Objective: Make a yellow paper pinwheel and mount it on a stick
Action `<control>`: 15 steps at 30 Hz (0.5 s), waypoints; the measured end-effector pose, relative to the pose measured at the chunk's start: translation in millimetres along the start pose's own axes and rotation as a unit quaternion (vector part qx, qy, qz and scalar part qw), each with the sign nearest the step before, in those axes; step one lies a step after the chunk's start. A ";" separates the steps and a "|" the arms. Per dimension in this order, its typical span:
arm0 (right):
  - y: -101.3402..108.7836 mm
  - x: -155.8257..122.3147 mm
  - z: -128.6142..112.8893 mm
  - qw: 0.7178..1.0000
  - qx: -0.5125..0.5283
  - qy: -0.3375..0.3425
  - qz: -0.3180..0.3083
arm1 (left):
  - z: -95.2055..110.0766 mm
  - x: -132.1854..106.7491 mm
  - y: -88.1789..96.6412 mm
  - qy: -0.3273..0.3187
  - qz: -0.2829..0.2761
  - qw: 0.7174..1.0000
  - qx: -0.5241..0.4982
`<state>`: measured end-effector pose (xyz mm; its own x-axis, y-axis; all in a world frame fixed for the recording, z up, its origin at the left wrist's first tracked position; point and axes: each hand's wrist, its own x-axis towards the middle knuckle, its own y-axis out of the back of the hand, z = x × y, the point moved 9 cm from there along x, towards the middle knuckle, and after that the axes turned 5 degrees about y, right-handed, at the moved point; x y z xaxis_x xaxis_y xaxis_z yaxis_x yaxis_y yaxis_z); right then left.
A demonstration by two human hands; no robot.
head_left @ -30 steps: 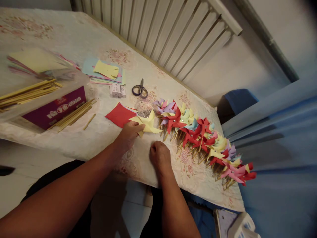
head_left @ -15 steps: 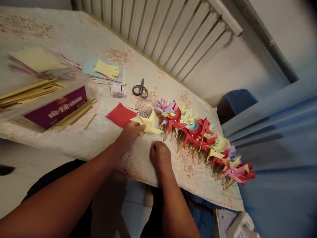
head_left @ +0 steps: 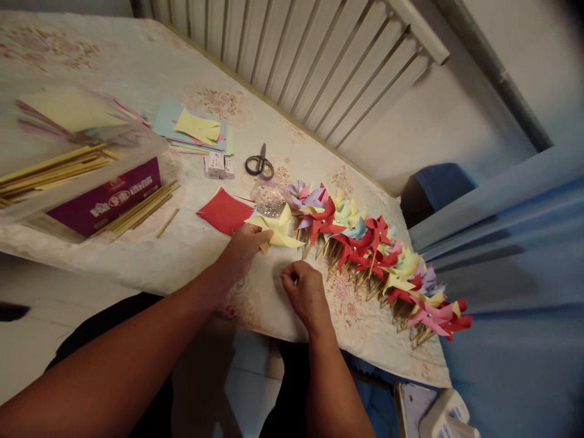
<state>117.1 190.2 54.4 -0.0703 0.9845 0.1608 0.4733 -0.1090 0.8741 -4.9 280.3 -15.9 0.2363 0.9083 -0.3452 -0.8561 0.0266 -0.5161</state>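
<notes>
Between the thumb and fingers of my left hand [head_left: 241, 246] is a pale yellow paper pinwheel [head_left: 283, 231], its blades folded in. To the right and nearer the table edge, my right hand [head_left: 308, 292] is closed in a pinch, apart from the pinwheel; whatever it may hold is hidden. Red square paper sheets [head_left: 223, 211] lie just beyond my left hand. A clear bag of small metallic pieces [head_left: 272, 208] sits behind the pinwheel. Several finished pinwheels [head_left: 356, 250] in red, yellow, pink, purple and blue lie on sticks along the right side.
Black-handled scissors [head_left: 260, 166] and small white boxes [head_left: 219, 165] lie farther back, near a stack of coloured paper [head_left: 165, 121]. At left, a plastic container [head_left: 148, 176] holds wooden sticks, with loose sticks [head_left: 141, 212] beside it. A slatted rail [head_left: 283, 55] borders the table.
My right hand has shifted slightly right and turned, showing its pinched thumb and finger. The pinwheel stays in my left hand, moved a touch to the right.
</notes>
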 end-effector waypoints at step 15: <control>34.0 16.0 -19.2 0.973 0.033 0.100 0.205 | -1.9 -13.9 -18.2 -0.007 -0.016 0.997 0.080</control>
<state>115.2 199.7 95.6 -0.0298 0.8132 0.5812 0.5526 -0.4711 0.6875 8.3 266.3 -3.2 0.2589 0.9118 -0.3186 -0.9110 0.1209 -0.3943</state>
